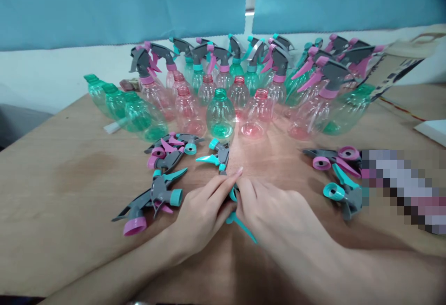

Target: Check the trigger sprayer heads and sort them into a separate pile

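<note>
Both hands meet low in the middle of the view, over the wooden table [83,175]. My left hand [205,207] is closed on a grey and turquoise spray head [240,226], its fingers covering most of it. From the right, my right hand [268,203] pinches the same spray head; the turquoise trigger sticks out below it. Just beyond the fingertips lies another turquoise spray head [221,154]. Loose pink and turquoise spray heads [162,193] lie to the left, and more [344,193] lie to the right.
Behind the hands stand open bottles, such as a green one [220,114] and a pink one [256,117]. Several bottles with spray heads [278,68] stand further back. A beige container [397,66] is at the back right. A pixelated area covers the right side.
</note>
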Motion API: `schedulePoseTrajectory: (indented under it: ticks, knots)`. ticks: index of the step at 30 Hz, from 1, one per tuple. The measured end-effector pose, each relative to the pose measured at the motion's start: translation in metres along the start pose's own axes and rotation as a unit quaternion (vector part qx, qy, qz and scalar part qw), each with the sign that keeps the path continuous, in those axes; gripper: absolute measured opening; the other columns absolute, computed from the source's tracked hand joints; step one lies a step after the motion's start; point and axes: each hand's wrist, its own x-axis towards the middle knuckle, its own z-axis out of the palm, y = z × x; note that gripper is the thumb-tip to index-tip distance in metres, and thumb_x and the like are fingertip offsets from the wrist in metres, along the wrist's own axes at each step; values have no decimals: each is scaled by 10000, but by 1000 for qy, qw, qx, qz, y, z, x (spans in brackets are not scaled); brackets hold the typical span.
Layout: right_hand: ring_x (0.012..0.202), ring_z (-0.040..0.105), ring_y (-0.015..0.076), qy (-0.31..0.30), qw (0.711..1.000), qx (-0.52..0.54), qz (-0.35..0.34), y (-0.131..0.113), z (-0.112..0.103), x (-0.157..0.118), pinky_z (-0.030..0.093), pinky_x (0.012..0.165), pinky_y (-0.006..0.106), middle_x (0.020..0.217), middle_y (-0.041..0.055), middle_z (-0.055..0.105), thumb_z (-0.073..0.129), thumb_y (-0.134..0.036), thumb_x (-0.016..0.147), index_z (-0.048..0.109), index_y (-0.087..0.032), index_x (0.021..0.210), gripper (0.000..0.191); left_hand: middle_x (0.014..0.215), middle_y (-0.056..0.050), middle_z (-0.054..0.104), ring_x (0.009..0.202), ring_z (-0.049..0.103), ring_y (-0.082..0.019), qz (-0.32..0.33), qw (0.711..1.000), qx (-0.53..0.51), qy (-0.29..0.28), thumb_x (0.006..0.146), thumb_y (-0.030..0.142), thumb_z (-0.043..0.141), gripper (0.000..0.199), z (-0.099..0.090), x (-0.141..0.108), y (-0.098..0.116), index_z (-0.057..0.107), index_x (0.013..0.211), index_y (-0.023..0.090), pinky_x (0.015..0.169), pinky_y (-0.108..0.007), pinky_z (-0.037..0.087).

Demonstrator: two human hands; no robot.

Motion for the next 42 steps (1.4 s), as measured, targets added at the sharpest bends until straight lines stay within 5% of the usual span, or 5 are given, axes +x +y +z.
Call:
schedulePoseTrajectory:
  ticks: [15,20,26,32,42]
  knots:
    - [323,379,107,52,993,107,-25,22,-6,3,167,372,262,424,-3,439,290,-41,836,495,-173,624,323,1056,-64,594,861,612,-152,-23,999,-45,-8,937,239,427,357,-5,2,2,416,1291,197,765,-263,530]
    - [348,330,90,42,976,168,135,73,-24,12,209,381,242,428,-41,405,453,-323,877,551,-200,685,248,966,-13,567,784,590,-130,-91,992,-82,16,879,214,558,323,-2,0,-3,479,1191,236,667,-225,522]
    - [422,422,105,-269,883,378,77,103,-1,36,254,390,229,456,-43,452,504,-440,832,644,-200,729,297,938,3,558,738,569,-109,-78,983,-165,12,841,188,613,362,3,1,-8,479,1169,264,543,-167,482]
    - [521,513,113,-450,746,489,34,105,56,52,385,491,227,581,-7,551,494,-412,835,640,-153,751,309,931,-7,562,766,581,-136,-104,975,-194,23,841,202,611,335,5,1,-12,497,1149,264,559,-201,500]
    - [728,590,150,-403,780,474,-64,112,64,47,403,582,226,824,9,661,675,-456,704,647,-194,966,371,928,-5,582,741,573,-126,-104,980,-170,20,846,215,598,290,2,5,-9,515,1122,253,556,-193,486]
